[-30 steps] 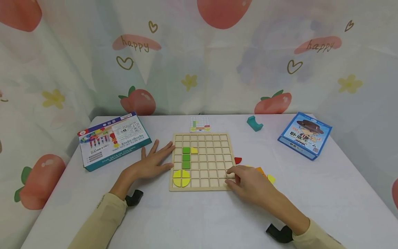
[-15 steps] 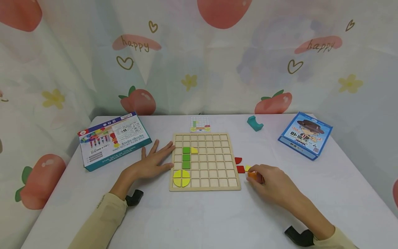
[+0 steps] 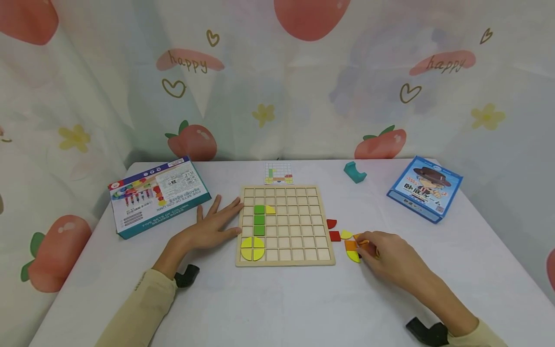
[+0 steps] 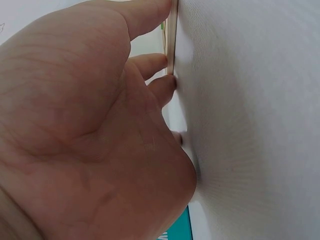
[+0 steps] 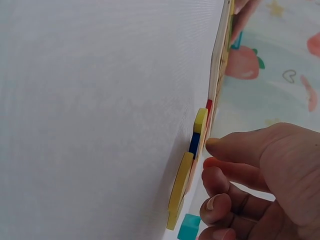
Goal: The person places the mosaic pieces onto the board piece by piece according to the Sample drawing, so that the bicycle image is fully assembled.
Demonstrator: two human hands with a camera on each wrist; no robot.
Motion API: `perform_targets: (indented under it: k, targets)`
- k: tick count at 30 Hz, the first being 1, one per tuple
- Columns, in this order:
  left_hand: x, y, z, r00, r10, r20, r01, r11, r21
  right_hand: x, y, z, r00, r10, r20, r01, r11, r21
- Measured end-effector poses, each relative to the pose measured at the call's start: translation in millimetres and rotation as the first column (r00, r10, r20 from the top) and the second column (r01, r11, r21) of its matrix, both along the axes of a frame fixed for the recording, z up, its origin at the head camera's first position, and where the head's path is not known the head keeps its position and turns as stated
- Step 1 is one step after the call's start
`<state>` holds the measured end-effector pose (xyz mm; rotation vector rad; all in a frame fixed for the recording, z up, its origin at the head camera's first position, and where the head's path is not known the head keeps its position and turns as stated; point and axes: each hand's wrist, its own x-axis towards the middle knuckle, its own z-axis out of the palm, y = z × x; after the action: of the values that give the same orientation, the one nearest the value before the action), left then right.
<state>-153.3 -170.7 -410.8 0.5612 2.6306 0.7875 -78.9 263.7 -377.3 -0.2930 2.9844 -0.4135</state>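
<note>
Touching the left rim of the wooden grid board (image 3: 286, 263), the left hand (image 3: 212, 229) lay with its fingers spread wide. Off the board's right side — that was the busy spot — I had the right hand (image 3: 390, 251) at the loose pieces, thumb and forefinger close together in a narrow grip. An orange piece (image 3: 363, 242) showed at those fingertips; I couldn't tell whether it was pinched or only touched. Just left of it lay an orange square (image 3: 350, 246), a yellow quarter-circle (image 3: 353, 257) at its near side. Closer to the board I saw a red square (image 3: 335, 236), with a red quarter-circle (image 3: 331, 223) behind it. The right wrist view gave me a dark blue piece (image 5: 194, 145) between yellow ones. On the grid, three green squares (image 3: 259, 220) filled one column, and four yellow quarters (image 3: 247, 254) made a circle in the near left corner. Beyond the board lay a pattern card (image 3: 279, 173) — then, farther right, a teal block (image 3: 355, 172) and a blue box (image 3: 427, 188).
</note>
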Motion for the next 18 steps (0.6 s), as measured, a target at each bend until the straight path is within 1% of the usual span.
perform_targets:
  k: [18]
  targets:
    - [-1.8, -0.8, -2.3, 1.000, -0.001, 0.001, 0.001, 1.000, -0.001, -3.0, -0.3, -2.5, 1.000, 0.017, -0.004, -0.017, 1.000, 0.009]
